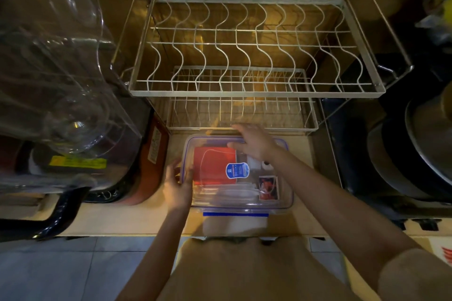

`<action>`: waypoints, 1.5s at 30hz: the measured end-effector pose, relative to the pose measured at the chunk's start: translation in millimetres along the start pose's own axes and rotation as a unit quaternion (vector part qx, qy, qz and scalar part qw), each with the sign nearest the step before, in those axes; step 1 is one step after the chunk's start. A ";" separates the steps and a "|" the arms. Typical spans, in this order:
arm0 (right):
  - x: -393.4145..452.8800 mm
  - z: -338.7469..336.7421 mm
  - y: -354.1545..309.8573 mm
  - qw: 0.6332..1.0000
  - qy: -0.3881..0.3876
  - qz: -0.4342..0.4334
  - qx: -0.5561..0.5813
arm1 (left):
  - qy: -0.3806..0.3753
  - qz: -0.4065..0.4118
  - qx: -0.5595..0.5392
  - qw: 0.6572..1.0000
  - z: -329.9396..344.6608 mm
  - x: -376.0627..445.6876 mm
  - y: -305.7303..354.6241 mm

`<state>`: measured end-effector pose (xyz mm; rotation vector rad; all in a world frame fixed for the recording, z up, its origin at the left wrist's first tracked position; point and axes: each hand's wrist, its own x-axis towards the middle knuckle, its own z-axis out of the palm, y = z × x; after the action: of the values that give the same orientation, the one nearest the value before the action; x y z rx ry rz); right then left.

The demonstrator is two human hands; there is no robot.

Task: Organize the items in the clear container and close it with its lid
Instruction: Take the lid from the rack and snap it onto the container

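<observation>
A clear rectangular container (285,199) with a blue-rimmed clear lid (215,140) on top sits on the counter in front of me. Through the lid I see a red flat item (212,166), a small picture card (268,187), a white roll (267,165) and a blue sticker (237,170). My right hand (254,143) lies with straight fingers on the lid's far edge. My left hand (177,184) touches the container's left side, thumb by the rim. A blue-edged latch flap (234,221) hangs at the near side.
A two-tier white wire dish rack (254,91) stands just behind the container. Clear plastic ware and an appliance (61,105) crowd the left. Dark pans (415,154) sit on a stove at the right. The counter edge (122,234) runs near my body.
</observation>
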<state>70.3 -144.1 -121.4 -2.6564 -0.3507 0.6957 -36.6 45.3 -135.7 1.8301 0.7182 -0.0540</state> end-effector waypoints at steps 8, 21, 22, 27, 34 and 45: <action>-2.9 -10.2 -0.8 0.996 0.079 -0.036 0.011 | 0.005 -0.009 0.017 1.000 -3.1 3.9 -4.8; -4.4 -11.8 2.5 0.996 -0.085 0.033 0.000 | 0.003 0.019 0.023 1.000 -7.4 -1.8 -8.0; -3.4 -13.6 2.5 0.995 -0.090 0.038 0.013 | 0.003 0.020 0.022 1.000 -6.8 -2.2 -7.6; -3.1 -6.5 3.4 0.997 -0.055 0.044 0.029 | 0.011 0.037 0.046 0.998 -6.4 -2.8 -7.8; -12.1 9.8 -3.9 0.996 0.072 0.027 0.053 | 0.019 0.034 0.048 0.998 -5.9 -7.0 -9.5; -22.6 21.8 -13.2 0.981 0.178 0.023 0.071 | 0.020 0.031 0.059 0.998 -3.8 -6.6 -10.1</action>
<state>38.1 -133.3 -124.1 -2.5890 -0.1352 0.2376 -48.1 47.6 -140.3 1.9698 0.6991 -0.0198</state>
